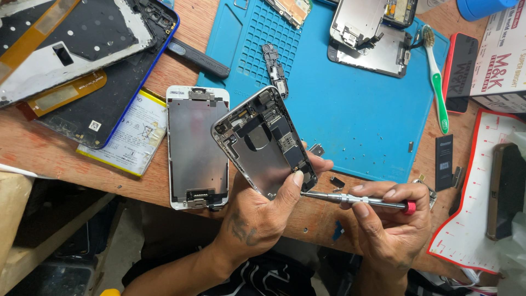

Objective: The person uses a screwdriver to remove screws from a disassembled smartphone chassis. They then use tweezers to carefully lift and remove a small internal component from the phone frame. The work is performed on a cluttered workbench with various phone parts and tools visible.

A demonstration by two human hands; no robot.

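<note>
Your left hand (263, 211) grips the opened silver phone chassis (266, 142), tilted far-left above the wooden table (49, 153). Your right hand (392, 219) pinches the slim red-capped metal screwdriver (356, 200), tip pointing left at the chassis's near-right corner.

Setting: phone repair workbench, small workshop. Evidence: worn wooden bench (66, 159) covered with blue silicone repair mat (350, 115) with a gridded parts section. Opened phone (266, 142) with exposed boards, detached screen panel (197, 148), loose battery (129, 134), further stripped housings (370, 38) at mat's far edge. Precision screwdriver (356, 200), cleaning toothbrush (436, 77), small screws and brackets scattered on mat. Cardboard boxes (501, 55) at right. Dense clutter, no domestic items.
</note>
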